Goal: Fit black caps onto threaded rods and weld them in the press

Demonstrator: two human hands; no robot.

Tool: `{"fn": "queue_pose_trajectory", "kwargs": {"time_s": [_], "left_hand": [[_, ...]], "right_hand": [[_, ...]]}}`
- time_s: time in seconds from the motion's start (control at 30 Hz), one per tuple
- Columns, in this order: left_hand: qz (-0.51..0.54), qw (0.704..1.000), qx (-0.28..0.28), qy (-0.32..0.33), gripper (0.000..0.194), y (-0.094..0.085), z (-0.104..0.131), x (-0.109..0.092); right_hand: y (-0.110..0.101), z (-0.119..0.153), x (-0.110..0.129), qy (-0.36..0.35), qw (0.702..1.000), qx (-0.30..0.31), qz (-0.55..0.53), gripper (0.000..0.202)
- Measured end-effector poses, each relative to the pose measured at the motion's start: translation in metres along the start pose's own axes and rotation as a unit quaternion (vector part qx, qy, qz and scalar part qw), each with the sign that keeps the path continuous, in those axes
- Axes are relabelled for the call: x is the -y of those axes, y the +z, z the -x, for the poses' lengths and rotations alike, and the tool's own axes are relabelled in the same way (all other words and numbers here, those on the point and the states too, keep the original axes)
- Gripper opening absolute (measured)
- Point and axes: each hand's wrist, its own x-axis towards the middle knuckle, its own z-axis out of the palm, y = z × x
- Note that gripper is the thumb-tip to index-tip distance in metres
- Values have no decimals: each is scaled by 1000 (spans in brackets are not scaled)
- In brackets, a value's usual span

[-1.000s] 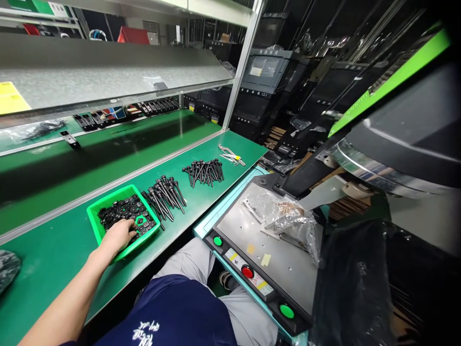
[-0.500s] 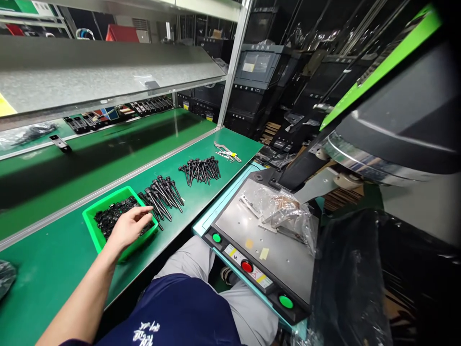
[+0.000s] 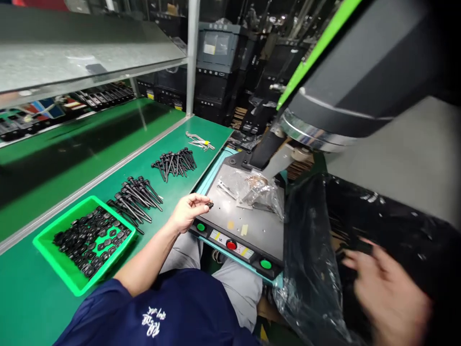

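The left hand [image 3: 187, 214] has its thumb and fingertips pinched together on a small black part [image 3: 209, 205], above the near left corner of the metal plate [image 3: 264, 240] of a machine. The right hand [image 3: 389, 293] is blurred, in front of the black plastic bag [image 3: 313, 250]; its fingers are bent, but I cannot tell whether they grip anything. On the green worktop [image 3: 21, 283], a bright green bin [image 3: 79, 288] holds many small black pieces [image 3: 86, 235]. Just beside the bin is a bunch of black screws [image 3: 135, 197], with another group of screws [image 3: 175, 163] farther along, and a metal tool with a yellow spot [image 3: 200, 141] near the worktop's far end. Clear plastic wrap [image 3: 266, 194] lies over metal pieces at the back of the plate. Along the machine's front edge are 2 green buttons [image 3: 265, 264] with 1 red button [image 3: 231, 245] between them.
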Motion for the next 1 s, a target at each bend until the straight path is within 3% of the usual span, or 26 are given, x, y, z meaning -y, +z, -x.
{"fn": "queue_pose_trajectory", "kwargs": {"time_s": [0.07, 0.17, 0.3, 0.53, 0.73, 0.9, 1.0], "left_hand": [[7, 999, 33, -3, 33, 17, -5, 5], [7, 996, 92, 3, 26, 39, -7, 12], [-7, 987, 162, 19, 19, 52, -4, 20], [-27, 981, 193, 20, 14, 55, -3, 27], [-58, 975, 216, 6, 13, 58, -6, 24], [-151, 946, 272, 91, 18, 56, -5, 19], [-183, 940, 254, 138, 19, 58, -4, 25]], "right_hand": [[23, 42, 27, -18, 991, 128, -21, 44], [74, 85, 65, -78, 953, 280, -85, 30], [119, 99, 79, -87, 932, 313, -163, 27], [122, 103, 73, -56, 921, 324, -207, 24], [117, 98, 75, 20, 878, 401, -260, 34], [122, 98, 73, 45, 869, 382, -311, 38], [127, 100, 70, 64, 861, 363, -351, 39]]}}
